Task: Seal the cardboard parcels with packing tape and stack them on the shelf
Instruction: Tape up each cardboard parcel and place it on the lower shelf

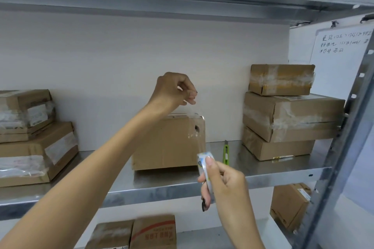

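Observation:
A brown cardboard parcel stands in the middle of the metal shelf. Clear packing tape runs over its top right corner and down its front. My left hand hovers just above the parcel's top, fingers curled, pinching what looks like the free end of the clear tape. My right hand is in front of the shelf edge and grips the tape roll, from which a clear strip stretches up to the parcel.
A green utility knife lies on the shelf right of the parcel. Taped boxes are stacked at the right and left. More boxes sit on the lower shelf. A steel upright frames the right side.

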